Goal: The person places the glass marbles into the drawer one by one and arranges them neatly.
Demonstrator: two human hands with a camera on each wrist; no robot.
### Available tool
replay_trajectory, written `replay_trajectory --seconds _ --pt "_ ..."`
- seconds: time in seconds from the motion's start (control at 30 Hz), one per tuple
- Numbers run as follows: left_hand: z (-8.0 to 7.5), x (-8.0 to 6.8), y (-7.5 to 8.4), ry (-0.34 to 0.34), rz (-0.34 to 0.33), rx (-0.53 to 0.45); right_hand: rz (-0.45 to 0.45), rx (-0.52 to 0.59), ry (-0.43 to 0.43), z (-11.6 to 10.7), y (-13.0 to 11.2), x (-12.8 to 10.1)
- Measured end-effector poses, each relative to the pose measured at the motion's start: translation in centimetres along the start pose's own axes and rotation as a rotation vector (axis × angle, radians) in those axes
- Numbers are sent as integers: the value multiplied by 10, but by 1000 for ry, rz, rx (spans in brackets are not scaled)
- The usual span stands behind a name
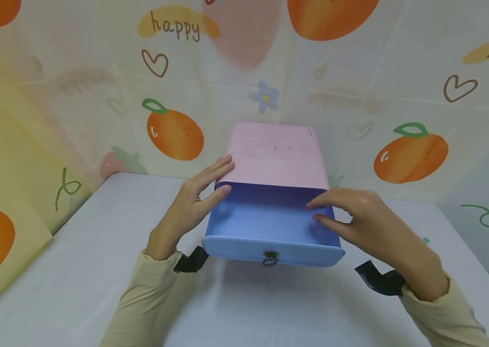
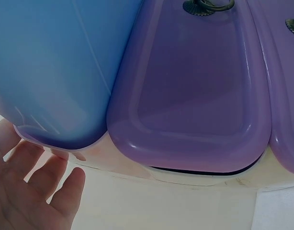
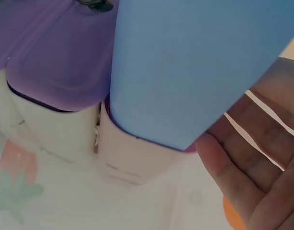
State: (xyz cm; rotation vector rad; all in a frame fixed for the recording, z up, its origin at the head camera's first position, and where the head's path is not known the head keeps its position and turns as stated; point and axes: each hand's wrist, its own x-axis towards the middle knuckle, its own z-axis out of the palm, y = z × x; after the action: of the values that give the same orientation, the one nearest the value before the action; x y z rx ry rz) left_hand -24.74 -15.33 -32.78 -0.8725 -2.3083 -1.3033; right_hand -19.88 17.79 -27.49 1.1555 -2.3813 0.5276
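The only writing that can be read is "happy" (image 1: 175,25), in brown script on a yellow blot of the printed backdrop (image 1: 75,96), and again cut off at the right edge; oranges, hearts and a small flower surround it. On the white table (image 1: 75,270), against the backdrop, stands a small cabinet with a pink top (image 1: 277,154), and its top drawer (image 1: 270,226), pale blue, is pulled out toward the person, its inside bare and a dark metal ring pull (image 1: 270,258) hanging on its front. The left hand (image 1: 192,205) lies with straight fingers along the drawer's left wall and the cabinet's corner, touching them. The right hand (image 1: 366,219) rests at the drawer's right rim, fingers loosely extended over the edge (no clamped hold shows). In the wrist views, purple drawers (image 2: 195,96) sit below the blue one, closed, with the same ring pulls.
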Motion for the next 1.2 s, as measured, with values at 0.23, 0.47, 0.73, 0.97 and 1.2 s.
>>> replay_trajectory --seconds 0.23,0.47,0.73,0.97,1.2 --pt "0 0 0 -2 -4 -4 -17 3 63 -5 2 -7" --pt "0 0 0 0 -7 0 14 -14 63 -10 6 -13" --pt "0 0 0 -1 -11 5 69 -26 77 -12 7 -24" --pt "0 0 -1 0 -11 10 120 -55 85 -13 10 -34" --pt "0 0 0 3 -13 6 151 -77 86 -13 14 -42"
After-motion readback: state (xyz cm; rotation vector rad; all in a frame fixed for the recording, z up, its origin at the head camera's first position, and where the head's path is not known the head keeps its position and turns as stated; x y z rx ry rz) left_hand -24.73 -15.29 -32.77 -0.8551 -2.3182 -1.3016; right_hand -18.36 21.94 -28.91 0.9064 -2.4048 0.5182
